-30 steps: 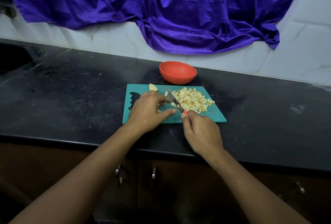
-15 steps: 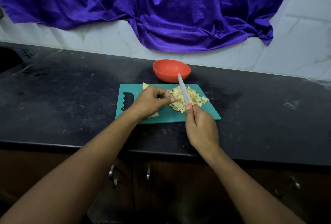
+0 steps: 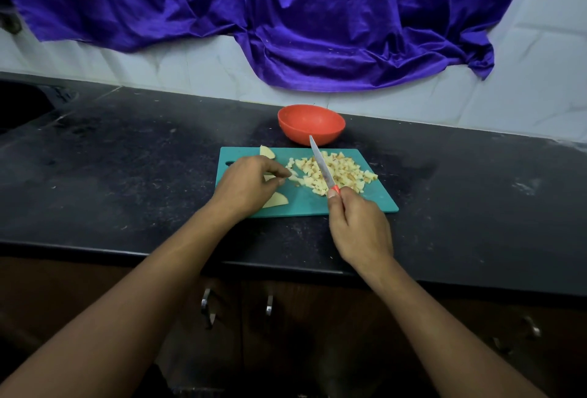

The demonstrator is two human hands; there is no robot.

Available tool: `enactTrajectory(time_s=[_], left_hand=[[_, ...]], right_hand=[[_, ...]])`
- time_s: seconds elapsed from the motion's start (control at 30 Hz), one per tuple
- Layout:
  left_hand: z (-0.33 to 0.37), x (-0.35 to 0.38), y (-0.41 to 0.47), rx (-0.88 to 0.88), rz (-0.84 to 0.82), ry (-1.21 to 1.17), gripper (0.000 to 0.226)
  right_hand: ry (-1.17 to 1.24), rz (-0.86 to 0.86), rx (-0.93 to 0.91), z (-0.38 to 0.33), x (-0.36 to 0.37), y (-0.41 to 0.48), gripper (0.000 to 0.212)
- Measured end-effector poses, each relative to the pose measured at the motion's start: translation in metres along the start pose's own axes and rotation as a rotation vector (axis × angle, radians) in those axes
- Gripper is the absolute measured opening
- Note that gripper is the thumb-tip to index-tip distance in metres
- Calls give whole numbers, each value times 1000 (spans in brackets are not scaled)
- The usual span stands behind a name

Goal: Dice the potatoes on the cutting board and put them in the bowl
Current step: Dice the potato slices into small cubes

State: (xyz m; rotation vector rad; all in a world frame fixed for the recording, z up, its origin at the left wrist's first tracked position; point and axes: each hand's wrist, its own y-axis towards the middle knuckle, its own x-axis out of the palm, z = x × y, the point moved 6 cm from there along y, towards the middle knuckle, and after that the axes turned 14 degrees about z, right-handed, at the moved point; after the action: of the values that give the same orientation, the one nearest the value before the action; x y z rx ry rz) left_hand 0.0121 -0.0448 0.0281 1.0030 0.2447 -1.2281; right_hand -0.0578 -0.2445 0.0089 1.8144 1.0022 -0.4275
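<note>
In the head view, your right hand (image 3: 359,229) is gripping the red-handled knife (image 3: 321,164), its fingers curling round the handle while the blade is angling up over the diced potato pile (image 3: 341,172), tip pointing toward the orange bowl (image 3: 311,126). Your left hand (image 3: 247,184) is curling its fingers and pinching a pale potato piece (image 3: 293,178) at the pile's left edge. The dice are lying on the teal cutting board (image 3: 365,203), with one potato wedge (image 3: 277,200) lying just beside your left hand and another wedge (image 3: 266,152) sitting at the board's far edge. The bowl is standing just behind the board on the black countertop (image 3: 127,159), below a purple cloth (image 3: 286,16).
</note>
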Motion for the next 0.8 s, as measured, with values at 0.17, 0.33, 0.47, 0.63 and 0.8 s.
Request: enactTrajectory(time_s=[0.17,0.33,0.47,0.63,0.8], left_hand=[[-18,-12,-21,-12,-19,-3,19],[-28,-13,-33,-56,7,-15,14],[-28,-13,-34,-51,19,-6,24],[-28,-13,-34,-38,20,29,27],[-27,-14,-35,-48,29,41,26]], right_hand=[[-149,-54,-144,-13,2,-5,37],[-279,-193,-189,-21,4,0,39],[-332,-146,-206,-24,-4,1,41],[-393,-257,-236,-22,1,-2,43],[-397,-282,-247,-24,0,-6,43]])
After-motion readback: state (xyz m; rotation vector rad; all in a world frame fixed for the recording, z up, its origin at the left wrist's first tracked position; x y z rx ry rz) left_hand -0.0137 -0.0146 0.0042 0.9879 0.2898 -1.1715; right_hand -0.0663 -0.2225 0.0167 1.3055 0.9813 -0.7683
